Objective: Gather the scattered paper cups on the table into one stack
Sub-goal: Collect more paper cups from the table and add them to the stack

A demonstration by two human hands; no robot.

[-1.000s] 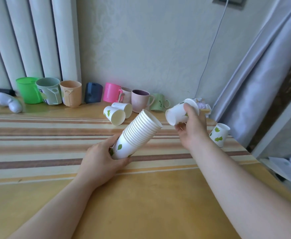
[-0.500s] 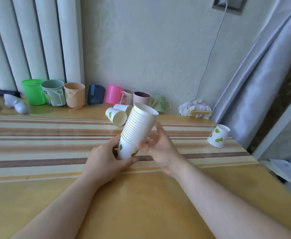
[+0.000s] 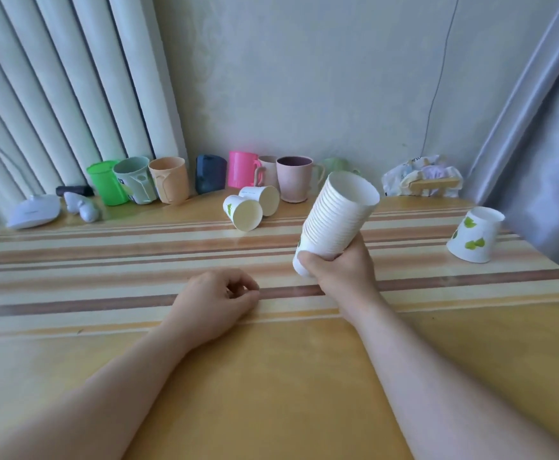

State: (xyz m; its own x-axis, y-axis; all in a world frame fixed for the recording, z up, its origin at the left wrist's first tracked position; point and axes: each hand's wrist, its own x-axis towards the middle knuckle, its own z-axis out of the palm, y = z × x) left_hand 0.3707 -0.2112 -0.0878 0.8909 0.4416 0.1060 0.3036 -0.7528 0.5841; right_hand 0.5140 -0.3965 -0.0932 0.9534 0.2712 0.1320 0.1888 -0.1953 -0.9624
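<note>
Single head-worn view, wide-angle. Looks forward and down across the bench (image 3: 271,376) toward the wall behind it; forearms enter from the near edge, close.

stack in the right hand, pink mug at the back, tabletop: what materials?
Stack of cups: thin white paper, matte, judging by the fine rolled rims and printed green leaves. Pink mug: probably plastic, given its saturated, slightly translucent colour and moulded handle. Table: yellowish wood or laminate, glossy, since it mirrors the cups; which one can't be told.
</note>
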